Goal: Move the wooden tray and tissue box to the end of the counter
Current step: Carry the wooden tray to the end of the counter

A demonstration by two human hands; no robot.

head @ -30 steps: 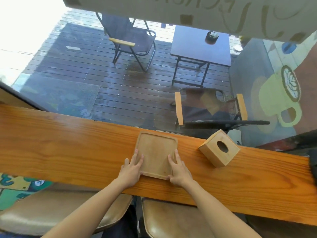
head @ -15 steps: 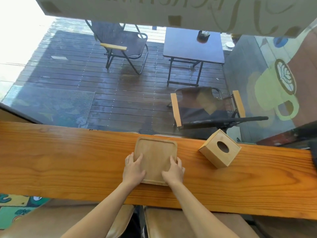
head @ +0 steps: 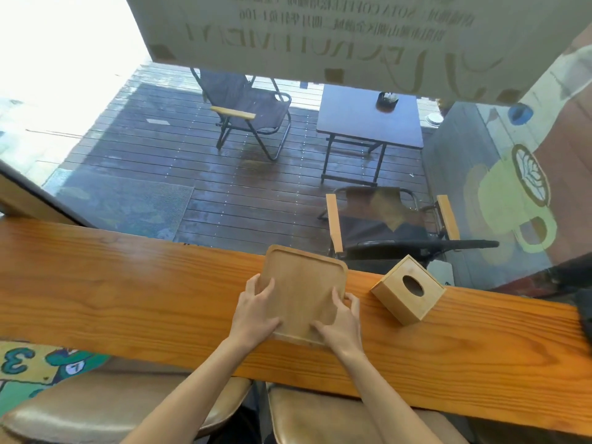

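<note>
Both hands, left hand (head: 256, 310) and right hand (head: 340, 322), gripped the wooden tray (head: 304, 293) by its side edges, seemingly lifting it; tissue box (head: 408, 294) sat at three o'clock on the tabletop (head: 128, 293).

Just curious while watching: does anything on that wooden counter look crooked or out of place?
Only mildly: the tissue box sits turned at an angle to the counter edge, and the wooden tray is slightly skewed too. Nothing looks spilled or damaged.
</note>
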